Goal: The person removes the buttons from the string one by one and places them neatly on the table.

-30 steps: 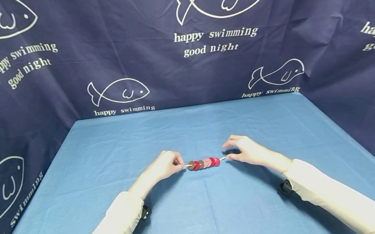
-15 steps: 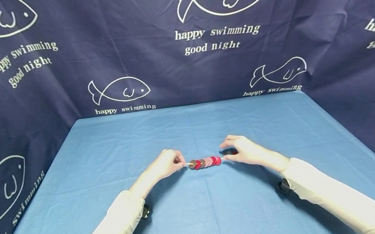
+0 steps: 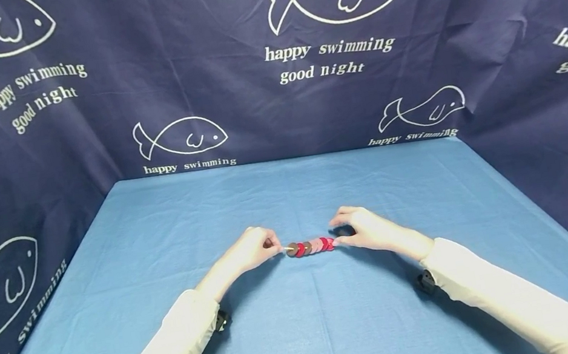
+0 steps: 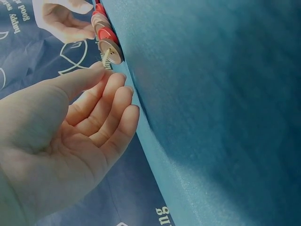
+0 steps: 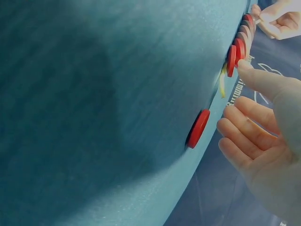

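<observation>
Several round buttons (image 3: 314,246), brown, red and pink, stand packed in a row on a pale string. My left hand (image 3: 257,247) pinches the string (image 4: 106,57) between thumb and fingertips, just outside the brown end button (image 4: 110,52). At the other end, my right hand (image 3: 366,229) has its thumb tip at the edge of the red buttons (image 5: 232,60), with the forefinger raised apart from the thumb in the head view. A yellowish string end (image 5: 222,83) sticks out past the last red button. Below the right fingers lies a loose red button (image 5: 199,128).
A blue cloth (image 3: 306,326) covers the table. Dark blue curtains (image 3: 248,84) printed with white fish and words hang behind it and at both sides. A small black device (image 3: 221,320) sits under the left cuff, another (image 3: 426,282) under the right.
My right hand has moved left up to the row's end, covering the string that showed there. In the head view the loose red button has gone out of sight behind it. My left hand stays nearly still.
</observation>
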The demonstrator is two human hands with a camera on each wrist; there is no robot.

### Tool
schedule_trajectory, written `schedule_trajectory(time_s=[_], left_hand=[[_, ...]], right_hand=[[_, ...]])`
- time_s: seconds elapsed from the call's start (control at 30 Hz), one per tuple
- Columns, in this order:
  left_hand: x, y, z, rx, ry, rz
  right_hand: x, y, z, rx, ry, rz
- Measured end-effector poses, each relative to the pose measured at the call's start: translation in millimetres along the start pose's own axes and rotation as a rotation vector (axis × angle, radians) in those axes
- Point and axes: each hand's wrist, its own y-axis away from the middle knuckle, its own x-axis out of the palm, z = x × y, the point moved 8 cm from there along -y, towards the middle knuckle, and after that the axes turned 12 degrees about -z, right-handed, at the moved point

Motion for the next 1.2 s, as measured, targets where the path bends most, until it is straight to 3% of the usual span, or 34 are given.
schedule_trajectory(time_s=[0.27, 1.2], left_hand=[[-0.7, 0.2, -1.4, 0.018, -0.017, -0.011], [0.7, 2.6, -2.2, -0.009, 0.01, 0.01]], right_hand=[[3.7, -2.5, 3.2, 0.013, -0.006, 0.024], [15.3, -1.1, 7.8, -0.005, -0.031, 0.053]])
